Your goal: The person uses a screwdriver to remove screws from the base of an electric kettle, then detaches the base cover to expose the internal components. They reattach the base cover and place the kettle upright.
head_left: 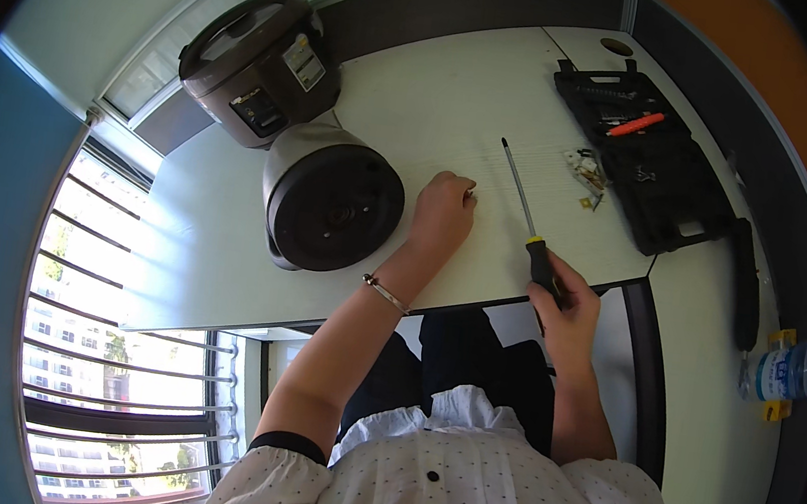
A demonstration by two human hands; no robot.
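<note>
Dotted cloth shirt (495, 495) is worn; beside round-based kettle (336, 209), left hand (445, 207) is curled closed, contents unclear; steel-shafted screwdriver (538, 256) is gripped by right hand (573, 318).

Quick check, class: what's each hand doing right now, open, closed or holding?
Left hand: curled closed; any small thing inside cannot be told.
Right hand: closed, holding the screwdriver.

A brown rice cooker (257, 68) stands at back left, a barred window (120, 384) left, a plastic bottle (798, 370) far right
</note>
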